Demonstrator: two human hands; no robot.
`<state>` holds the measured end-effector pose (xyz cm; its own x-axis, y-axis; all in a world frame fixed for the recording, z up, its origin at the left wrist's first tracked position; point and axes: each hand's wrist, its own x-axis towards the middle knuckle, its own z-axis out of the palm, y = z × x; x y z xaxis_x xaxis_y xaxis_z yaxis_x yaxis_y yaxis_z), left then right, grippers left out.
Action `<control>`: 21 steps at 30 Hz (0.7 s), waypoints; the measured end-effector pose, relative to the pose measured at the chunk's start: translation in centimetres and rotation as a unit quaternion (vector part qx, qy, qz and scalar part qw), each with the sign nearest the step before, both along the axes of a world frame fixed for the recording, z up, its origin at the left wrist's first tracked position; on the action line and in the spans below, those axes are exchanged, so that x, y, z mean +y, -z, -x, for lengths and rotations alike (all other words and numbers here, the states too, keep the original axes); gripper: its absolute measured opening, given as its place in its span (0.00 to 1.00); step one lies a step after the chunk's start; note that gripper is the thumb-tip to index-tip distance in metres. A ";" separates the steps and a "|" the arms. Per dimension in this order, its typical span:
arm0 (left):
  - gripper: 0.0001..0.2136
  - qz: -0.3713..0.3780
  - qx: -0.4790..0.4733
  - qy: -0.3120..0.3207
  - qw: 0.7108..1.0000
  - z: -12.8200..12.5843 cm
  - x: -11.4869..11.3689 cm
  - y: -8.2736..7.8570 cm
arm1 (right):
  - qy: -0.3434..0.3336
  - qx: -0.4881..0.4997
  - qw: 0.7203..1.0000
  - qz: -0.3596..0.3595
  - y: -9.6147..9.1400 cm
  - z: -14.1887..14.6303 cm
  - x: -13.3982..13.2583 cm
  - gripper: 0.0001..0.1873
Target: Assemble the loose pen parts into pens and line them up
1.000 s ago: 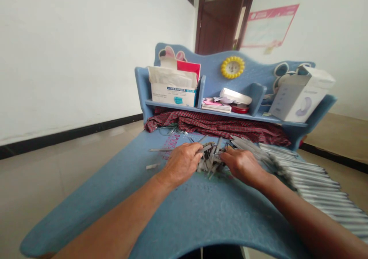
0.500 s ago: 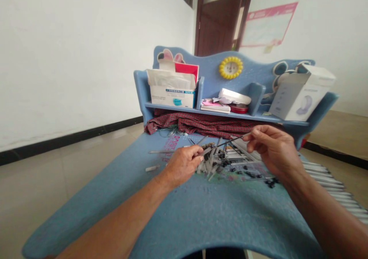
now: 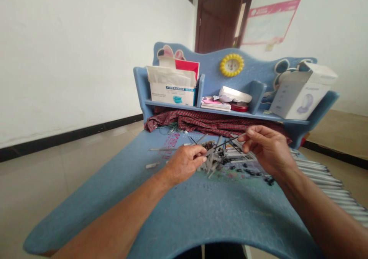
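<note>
My left hand (image 3: 186, 162) is closed in a pinch on a clear pen barrel (image 3: 209, 151), whose end sticks out to the right of the fingertips. A thin black pen refill (image 3: 227, 141) runs slantwise between the two hands. Its far end is pinched between the thumb and fingers of my right hand (image 3: 266, 146), and its lower end meets the mouth of the barrel. How deep it sits inside is too small to tell. Beneath the hands lies a heap of clear barrels (image 3: 212, 167), dark refills and small black caps (image 3: 248, 171).
Many silvery finished-looking pens (image 3: 322, 178) lie in a row along the right edge of the blue table (image 3: 201, 213). One short clear piece (image 3: 152, 165) is at the left. Behind are a checked cloth (image 3: 198, 123), a shelf, a mask box (image 3: 172, 92) and a white box (image 3: 299, 96).
My right hand has moved slightly left, closer to my left hand, with the pen refill still pinched. The left hand keeps the pen barrel in nearly the same place.
</note>
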<state>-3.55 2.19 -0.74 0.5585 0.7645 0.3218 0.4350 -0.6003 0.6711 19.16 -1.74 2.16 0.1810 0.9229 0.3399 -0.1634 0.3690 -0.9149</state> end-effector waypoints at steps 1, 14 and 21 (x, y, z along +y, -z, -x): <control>0.08 0.003 -0.001 0.005 1.000 0.0 0.0 0.0 | -0.005 0.003 1.000 0.004 0.0 0.1 0.0 0.10; 0.07 0.122 -0.124 0.031 0.984 -0.6 -0.9 -0.7 | 0.002 -0.446 0.893 0.054 2.0 2.2 -0.3 0.12; 0.07 0.147 -0.145 0.028 0.978 -0.5 -1.0 -0.8 | 0.057 -0.829 0.554 0.058 3.5 2.4 0.3 0.14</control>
